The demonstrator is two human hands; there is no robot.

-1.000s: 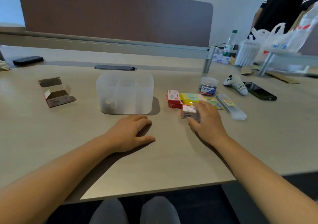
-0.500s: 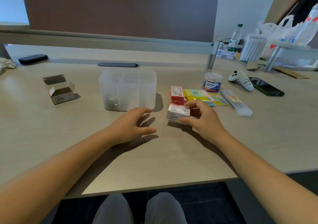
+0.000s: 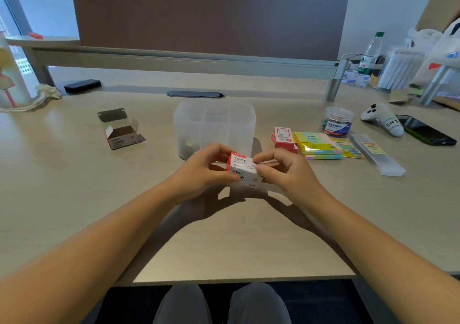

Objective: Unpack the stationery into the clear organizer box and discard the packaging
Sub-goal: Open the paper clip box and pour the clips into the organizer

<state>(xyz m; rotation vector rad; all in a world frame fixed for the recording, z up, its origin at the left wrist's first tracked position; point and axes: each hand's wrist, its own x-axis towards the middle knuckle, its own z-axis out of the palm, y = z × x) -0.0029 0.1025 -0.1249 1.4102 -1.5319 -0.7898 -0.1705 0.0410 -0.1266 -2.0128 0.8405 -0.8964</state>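
Observation:
A small red-and-white paper clip box (image 3: 242, 170) is held above the desk between both hands, just in front of the clear organizer box (image 3: 215, 121). My left hand (image 3: 201, 171) grips its left end. My right hand (image 3: 286, 171) pinches its right end with the fingertips. The organizer has several compartments, and small dark items lie at the bottom of its front left one. An opened, empty cardboard box (image 3: 120, 133) lies to the left. More red boxes (image 3: 282, 138), sticky note pads (image 3: 317, 145), a clear jar of clips (image 3: 338, 121) and a long clear case (image 3: 377, 154) lie to the right.
A white game controller (image 3: 382, 118) and a dark phone (image 3: 424, 130) sit at the far right. A black phone (image 3: 82, 85) lies at the back left near a white bag (image 3: 12, 79). A water bottle (image 3: 371, 53) and plastic bags stand beyond the divider rail.
My right hand picked the paper clip box off the desk and carried it left. My left hand rose from the desk and took hold of its other end.

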